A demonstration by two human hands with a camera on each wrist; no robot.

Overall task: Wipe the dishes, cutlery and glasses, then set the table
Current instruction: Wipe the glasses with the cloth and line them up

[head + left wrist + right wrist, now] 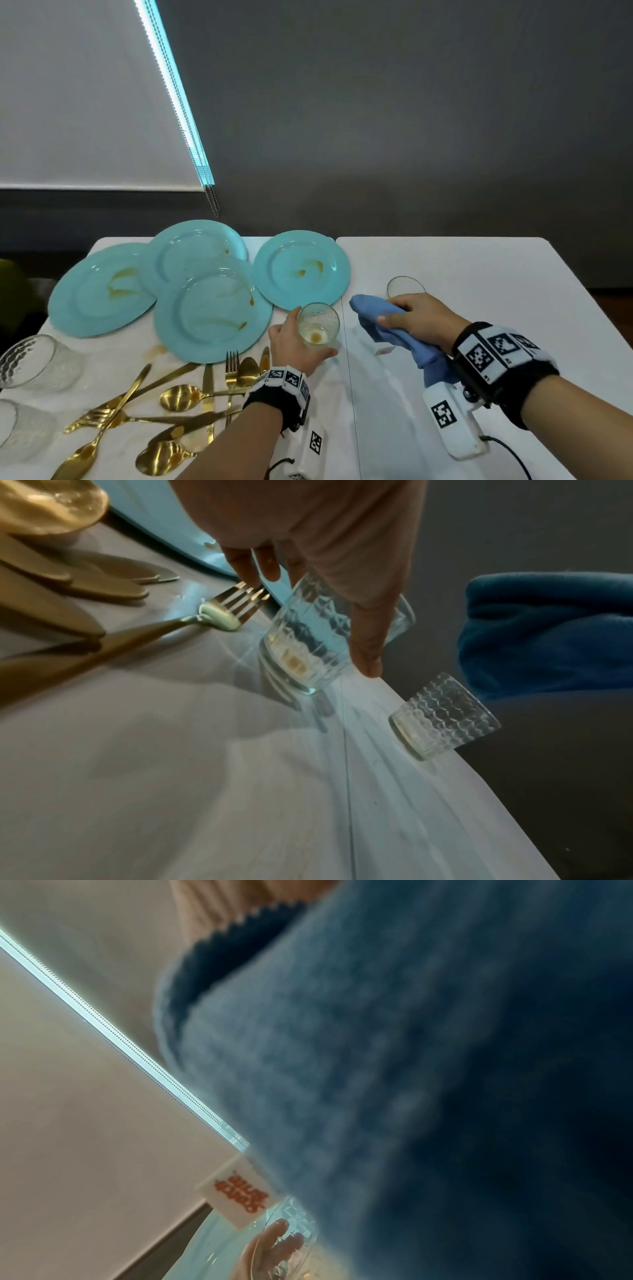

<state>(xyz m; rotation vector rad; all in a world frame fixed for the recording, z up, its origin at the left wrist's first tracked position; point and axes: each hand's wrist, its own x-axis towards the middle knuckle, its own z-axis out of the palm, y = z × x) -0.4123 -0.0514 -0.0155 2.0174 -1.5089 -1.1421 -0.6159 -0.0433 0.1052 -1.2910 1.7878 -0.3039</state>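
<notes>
My left hand [294, 337] grips a clear textured glass [318, 326] with yellowish residue at its bottom, near the seam in the middle of the white table [496, 274]. In the left wrist view my thumb and fingers wrap round this glass [308, 642], whose base is at the table surface. Just right of it, my right hand [416, 318] holds a bunched blue cloth [383, 323]. The cloth [411, 1069] fills the right wrist view. A second glass [406, 287] stands upright behind my right hand, apart from it.
Several teal plates [301, 270] with brown smears lie overlapping at the back left. Gold forks, spoons and knives [185, 397] are scattered at the front left. Two more glasses [37, 359] stand at the left edge. A fork [222, 612] lies near the held glass.
</notes>
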